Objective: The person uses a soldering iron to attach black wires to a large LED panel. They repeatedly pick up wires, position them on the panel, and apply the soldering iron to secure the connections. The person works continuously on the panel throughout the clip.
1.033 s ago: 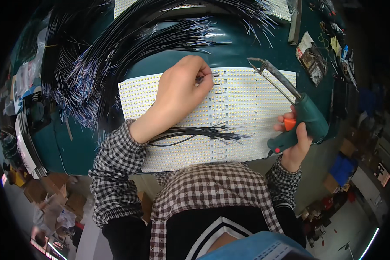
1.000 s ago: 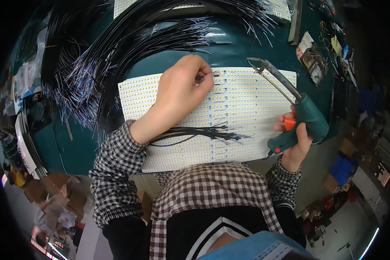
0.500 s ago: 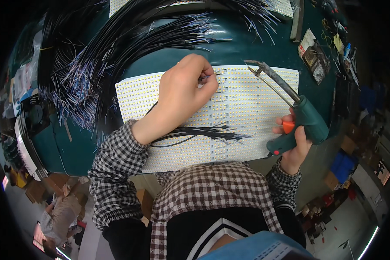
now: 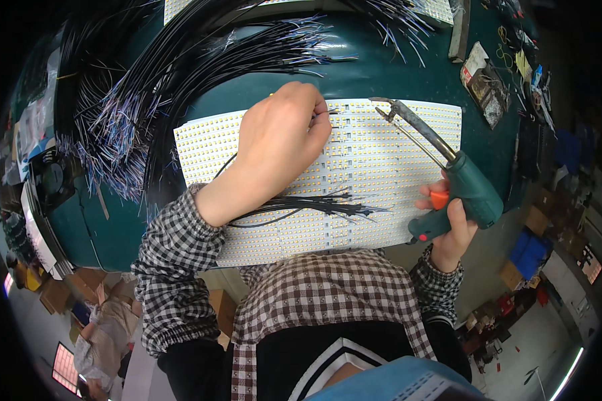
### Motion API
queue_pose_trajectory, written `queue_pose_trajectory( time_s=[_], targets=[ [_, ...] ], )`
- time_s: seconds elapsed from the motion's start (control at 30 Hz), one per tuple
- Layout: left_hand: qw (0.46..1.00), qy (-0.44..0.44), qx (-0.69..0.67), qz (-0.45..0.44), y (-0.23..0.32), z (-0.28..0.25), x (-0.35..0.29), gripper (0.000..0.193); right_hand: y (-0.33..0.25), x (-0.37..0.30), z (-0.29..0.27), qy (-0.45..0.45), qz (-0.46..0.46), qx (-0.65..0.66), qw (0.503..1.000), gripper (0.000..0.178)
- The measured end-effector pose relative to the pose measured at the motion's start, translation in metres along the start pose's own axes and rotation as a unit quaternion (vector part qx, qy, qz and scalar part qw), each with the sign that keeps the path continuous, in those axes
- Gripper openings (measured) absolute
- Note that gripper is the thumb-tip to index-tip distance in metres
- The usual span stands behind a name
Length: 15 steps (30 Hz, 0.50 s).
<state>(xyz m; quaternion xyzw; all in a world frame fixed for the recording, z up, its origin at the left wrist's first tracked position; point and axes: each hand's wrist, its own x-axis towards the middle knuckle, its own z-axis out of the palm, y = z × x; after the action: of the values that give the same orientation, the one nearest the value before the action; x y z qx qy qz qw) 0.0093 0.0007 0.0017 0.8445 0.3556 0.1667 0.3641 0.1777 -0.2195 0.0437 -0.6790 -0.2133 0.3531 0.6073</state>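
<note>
My left hand [image 4: 281, 137] pinched a wire [image 4: 324, 113] onto the LED panel [image 4: 374, 167], right hand [image 4: 451, 227] gripped the soldering gun [image 4: 465, 187]; next needed tip on joint.

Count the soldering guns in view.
1. The green soldering gun is in the right hand, its tip over the upper right of the LED panel. The left hand rests on the panel. Others may lie hidden in the clutter.
</note>
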Motion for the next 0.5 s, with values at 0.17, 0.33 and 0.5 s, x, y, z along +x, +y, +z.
queue_pose_trajectory(
  time_s=[0.17, 0.33, 0.5],
  targets=[
    [1.000, -0.014, -0.016, -0.019, 0.0001, -0.0009, 0.0026, 0.008, 0.0016, 0.0003, -0.0020, -0.002, -0.003, 0.000, 1.000, 0.046],
    [0.999, -0.006, -0.030, -0.025, -0.0010, 0.0014, 0.0000, 0.009, 0.0018, 0.0014, -0.0015, -0.009, -0.009, -0.003, 1.000, 0.046],
    [0.999, 0.013, -0.049, -0.016, 0.0011, 0.0043, -0.0011, 0.009, 0.0027, 0.0009, -0.0004, -0.003, -0.007, 0.002, 1.000, 0.045]
  ],
)
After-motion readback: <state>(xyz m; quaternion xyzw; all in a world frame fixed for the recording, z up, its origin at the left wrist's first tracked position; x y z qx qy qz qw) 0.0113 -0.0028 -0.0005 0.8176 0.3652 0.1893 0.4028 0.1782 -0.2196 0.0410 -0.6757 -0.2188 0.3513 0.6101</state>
